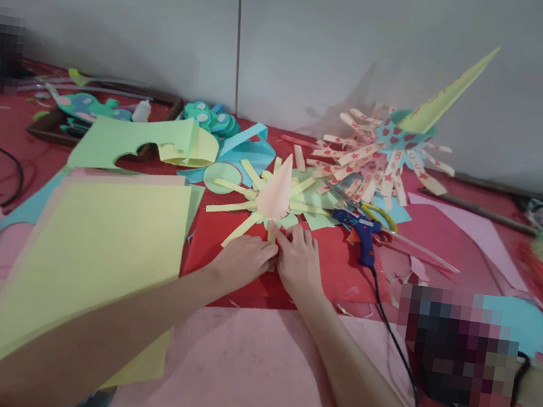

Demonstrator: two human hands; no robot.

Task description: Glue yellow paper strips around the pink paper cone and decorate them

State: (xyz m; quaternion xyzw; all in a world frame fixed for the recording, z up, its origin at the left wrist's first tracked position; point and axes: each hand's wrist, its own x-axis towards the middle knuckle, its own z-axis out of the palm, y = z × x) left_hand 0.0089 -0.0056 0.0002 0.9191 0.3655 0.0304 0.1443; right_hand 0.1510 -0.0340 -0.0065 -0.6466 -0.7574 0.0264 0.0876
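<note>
The yellow strip (272,235) and pale cone (276,192) are matt paper; the red sheet (346,269) glossy; the glue gun (363,228) plastic.
</note>
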